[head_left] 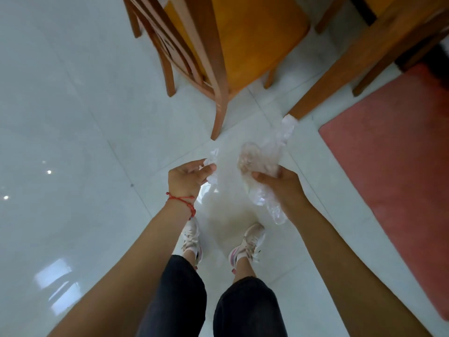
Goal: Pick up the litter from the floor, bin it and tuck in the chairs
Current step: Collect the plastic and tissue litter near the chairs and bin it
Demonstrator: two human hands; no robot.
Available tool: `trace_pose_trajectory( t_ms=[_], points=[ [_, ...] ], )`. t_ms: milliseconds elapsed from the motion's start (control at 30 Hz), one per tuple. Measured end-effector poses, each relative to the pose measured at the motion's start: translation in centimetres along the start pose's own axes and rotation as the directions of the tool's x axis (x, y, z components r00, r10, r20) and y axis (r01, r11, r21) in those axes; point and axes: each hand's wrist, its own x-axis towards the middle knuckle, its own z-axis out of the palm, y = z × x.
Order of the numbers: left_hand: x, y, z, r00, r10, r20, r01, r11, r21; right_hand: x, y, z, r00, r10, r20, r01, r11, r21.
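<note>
My left grip (188,177) pinches a crumpled white wrapper (211,164), fingers curled round it. My right grip (279,181) is clamped on a crushed clear plastic bottle (263,166), held above the white floor (73,117). Ahead of both grips stands 1 wooden chair (218,57); a red rug (388,147) lies right.

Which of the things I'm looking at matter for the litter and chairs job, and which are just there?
Job: crumpled plastic in left hand; clear plastic wrapper in right hand; chair.
Just there: red rug; white floor.
</note>
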Motion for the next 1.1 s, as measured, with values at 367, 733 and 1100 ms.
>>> trace_pose_trajectory(
  t_ms=[367, 733, 1100],
  points=[
    [-10.7, 7.0, -5.7, 0.99, 0.096, -0.099, -0.106, 0.989, -0.105, -11.3, -7.0, 1.5, 0.997, -0.072, -0.001, 0.072, 0.997, 0.024],
    [-15.1, 9.8, -13.3, 0.913, 0.136, -0.386, -0.26, 0.921, -0.289, -16.2, -12.0, 7.5, 0.969, -0.09, 0.232, 0.102, 0.994, -0.038],
    [-15.5, 9.7, -26.5, 0.803, 0.031, -0.595, -0.357, 0.825, -0.439, -19.5, -15.1, 21.5, 0.876, -0.122, 0.467, 0.227, 0.958, -0.177]
  ],
)
